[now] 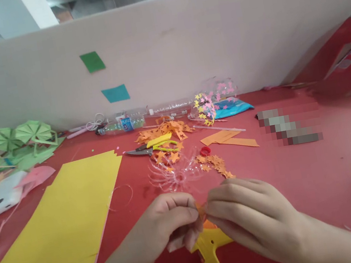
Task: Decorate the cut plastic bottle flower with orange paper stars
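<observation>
On the head camera I see my left hand and right hand meeting low in the middle, over the red surface. The fingers of both are pinched together on a small orange paper scrap, which sits right between the two sets of fingertips. A yellow plastic tool lies just under them; I cannot tell whether it touches them. Just beyond my hands is a clear cut plastic piece, with a yellow paper sheet off to the left.
</observation>
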Demonstrator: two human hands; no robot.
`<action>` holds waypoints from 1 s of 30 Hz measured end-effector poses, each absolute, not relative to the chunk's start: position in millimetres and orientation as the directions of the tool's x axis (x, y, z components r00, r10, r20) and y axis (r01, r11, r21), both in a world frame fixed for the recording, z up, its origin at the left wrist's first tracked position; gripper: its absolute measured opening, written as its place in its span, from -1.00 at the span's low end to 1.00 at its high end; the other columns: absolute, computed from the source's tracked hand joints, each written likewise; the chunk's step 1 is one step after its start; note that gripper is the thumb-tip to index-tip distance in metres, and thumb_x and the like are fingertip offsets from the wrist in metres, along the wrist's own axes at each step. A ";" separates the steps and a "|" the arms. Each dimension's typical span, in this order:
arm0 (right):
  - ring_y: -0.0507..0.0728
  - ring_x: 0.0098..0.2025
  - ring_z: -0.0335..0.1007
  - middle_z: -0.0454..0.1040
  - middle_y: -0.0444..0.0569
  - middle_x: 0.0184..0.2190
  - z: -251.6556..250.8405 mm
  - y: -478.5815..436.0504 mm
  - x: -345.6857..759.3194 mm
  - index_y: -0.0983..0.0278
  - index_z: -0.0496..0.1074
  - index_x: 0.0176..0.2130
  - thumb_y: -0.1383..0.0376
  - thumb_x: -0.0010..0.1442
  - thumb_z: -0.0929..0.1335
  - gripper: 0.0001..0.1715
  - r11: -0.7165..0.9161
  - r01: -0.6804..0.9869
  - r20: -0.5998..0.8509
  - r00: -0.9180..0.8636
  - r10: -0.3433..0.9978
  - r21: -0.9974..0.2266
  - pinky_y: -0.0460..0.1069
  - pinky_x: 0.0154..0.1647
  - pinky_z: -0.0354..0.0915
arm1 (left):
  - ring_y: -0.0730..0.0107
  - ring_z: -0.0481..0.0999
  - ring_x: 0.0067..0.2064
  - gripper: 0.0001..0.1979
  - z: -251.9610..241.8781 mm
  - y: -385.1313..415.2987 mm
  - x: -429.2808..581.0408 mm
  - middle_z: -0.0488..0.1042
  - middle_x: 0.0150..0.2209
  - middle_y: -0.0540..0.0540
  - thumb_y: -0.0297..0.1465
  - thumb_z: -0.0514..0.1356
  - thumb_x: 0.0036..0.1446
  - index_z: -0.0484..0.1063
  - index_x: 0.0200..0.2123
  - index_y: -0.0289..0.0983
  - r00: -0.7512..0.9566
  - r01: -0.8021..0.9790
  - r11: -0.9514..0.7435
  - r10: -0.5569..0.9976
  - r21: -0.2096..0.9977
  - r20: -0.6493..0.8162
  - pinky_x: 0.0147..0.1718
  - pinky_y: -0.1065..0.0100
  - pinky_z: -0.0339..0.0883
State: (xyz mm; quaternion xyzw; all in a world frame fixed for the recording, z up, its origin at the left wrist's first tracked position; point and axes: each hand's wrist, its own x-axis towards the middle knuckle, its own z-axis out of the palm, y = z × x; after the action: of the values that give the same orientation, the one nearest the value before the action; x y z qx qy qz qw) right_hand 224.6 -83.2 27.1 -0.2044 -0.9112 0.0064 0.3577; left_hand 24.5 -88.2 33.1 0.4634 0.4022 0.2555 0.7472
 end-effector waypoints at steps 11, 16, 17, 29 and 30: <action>0.04 -0.43 0.32 0.46 -0.04 -0.40 31.0 -81.3 231.3 0.28 0.37 -0.24 0.49 0.24 0.23 -0.82 0.902 0.423 0.639 -0.672 0.374 -0.084 -0.05 -0.42 0.28 | 0.59 0.10 -0.64 -0.76 37.5 -90.1 25.4 0.23 -0.67 0.09 -0.25 0.08 0.14 0.34 -0.49 -0.27 0.443 0.110 0.242 0.856 0.964 -0.266 -0.67 0.51 -0.06; 0.02 -0.40 0.33 0.41 -0.08 -0.41 58.5 -63.7 233.5 0.25 0.35 -0.26 0.46 0.23 0.28 -0.87 0.833 0.506 0.679 -0.532 0.505 -0.223 -0.09 -0.42 0.27 | 0.46 0.34 -0.40 -0.85 41.0 -80.0 14.5 0.38 -0.40 0.01 -0.33 0.09 0.18 0.44 -0.34 -0.21 0.136 0.512 -0.289 0.957 0.808 0.256 -0.43 0.41 0.23; 0.02 -0.43 0.31 0.39 -0.09 -0.43 65.4 -58.8 232.6 0.23 0.34 -0.30 0.46 0.23 0.28 -0.87 0.824 0.506 0.689 -0.503 0.522 -0.255 -0.08 -0.43 0.25 | 0.44 0.36 -0.35 -0.85 41.1 -76.6 12.4 0.38 -0.36 0.00 -0.34 0.09 0.19 0.45 -0.32 -0.20 0.131 0.585 -0.340 0.936 0.736 0.328 -0.38 0.39 0.26; -0.05 -0.50 0.20 0.30 -0.16 -0.49 64.8 -34.6 231.1 0.27 0.33 -0.39 0.46 0.21 0.29 -0.85 0.777 0.447 0.640 -0.449 0.623 -0.442 -0.12 -0.49 0.18 | 0.16 0.33 -0.09 -0.83 32.2 -50.5 24.4 0.28 -0.16 -0.17 -0.47 0.10 0.16 0.47 -0.23 -0.30 0.349 0.860 -0.488 0.777 0.151 0.525 -0.08 0.06 0.30; -0.05 -0.49 0.20 0.30 -0.16 -0.49 64.5 -34.4 232.3 0.27 0.33 -0.39 0.46 0.20 0.29 -0.85 0.774 0.445 0.637 -0.447 0.628 -0.450 -0.13 -0.49 0.18 | 0.16 0.32 -0.11 -0.84 31.1 -49.2 25.5 0.28 -0.17 -0.17 -0.47 0.10 0.15 0.47 -0.24 -0.31 0.348 0.868 -0.479 0.774 0.131 0.528 -0.09 0.05 0.31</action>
State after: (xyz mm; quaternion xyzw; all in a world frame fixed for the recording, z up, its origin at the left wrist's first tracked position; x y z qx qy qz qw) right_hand 232.3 -34.4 64.5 -0.3180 -0.8435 0.1088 0.4189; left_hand 25.5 -49.2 31.1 0.8165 0.5028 0.2701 -0.0864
